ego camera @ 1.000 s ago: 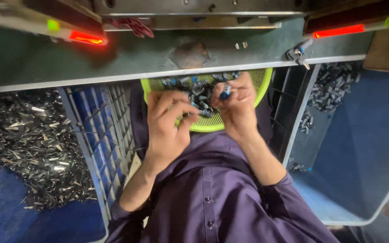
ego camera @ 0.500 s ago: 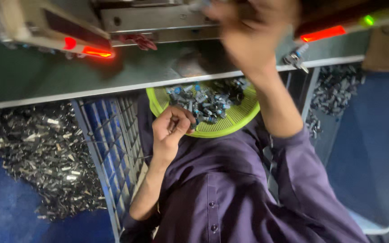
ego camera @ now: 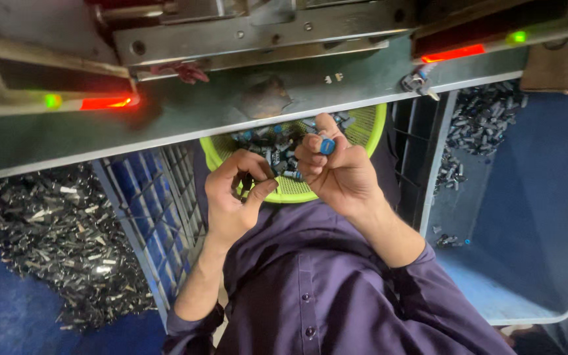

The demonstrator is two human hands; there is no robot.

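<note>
Small blue-capped part pinched above the green basket

The right hand (ego camera: 336,174) grips a little blue-topped cylinder (ego camera: 327,146) between thumb and fingertips, at 12 o'clock of its fist; the left hand (ego camera: 238,194), at its 9 o'clock, curls narrowly over something I cannot make out. More such parts lie in the yellow-green basket (ego camera: 363,128) beneath. It looks light, rigid and smooth, probably best held by its sides
</note>
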